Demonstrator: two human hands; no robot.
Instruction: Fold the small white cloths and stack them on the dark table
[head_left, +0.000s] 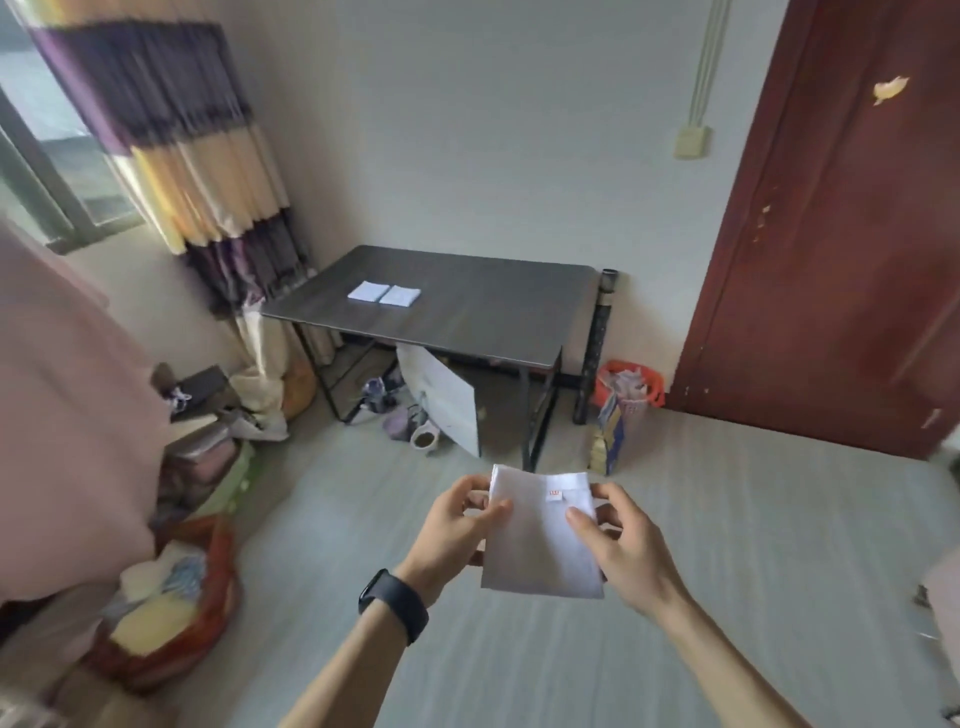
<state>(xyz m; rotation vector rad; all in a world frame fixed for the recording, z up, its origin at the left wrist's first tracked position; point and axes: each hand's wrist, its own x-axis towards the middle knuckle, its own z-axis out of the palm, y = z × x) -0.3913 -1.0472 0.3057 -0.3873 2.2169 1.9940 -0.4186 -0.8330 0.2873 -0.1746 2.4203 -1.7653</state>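
I hold a small white cloth (537, 540) in front of me, above the floor, well short of the table. It has a small orange tag near its top edge. My left hand (457, 530) pinches its left edge and my right hand (621, 540) pinches its right side. The dark table (493, 317) stands against the far wall. Two folded white cloths (384, 293) lie side by side on its left part, touching each other.
A dark red door (841, 234) is at the right. An orange basket (631, 384) stands by the table's right leg. Bags and clutter (171, 603) line the left side, and a striped curtain (197, 156) hangs behind. A white board (447, 400) leans under the table.
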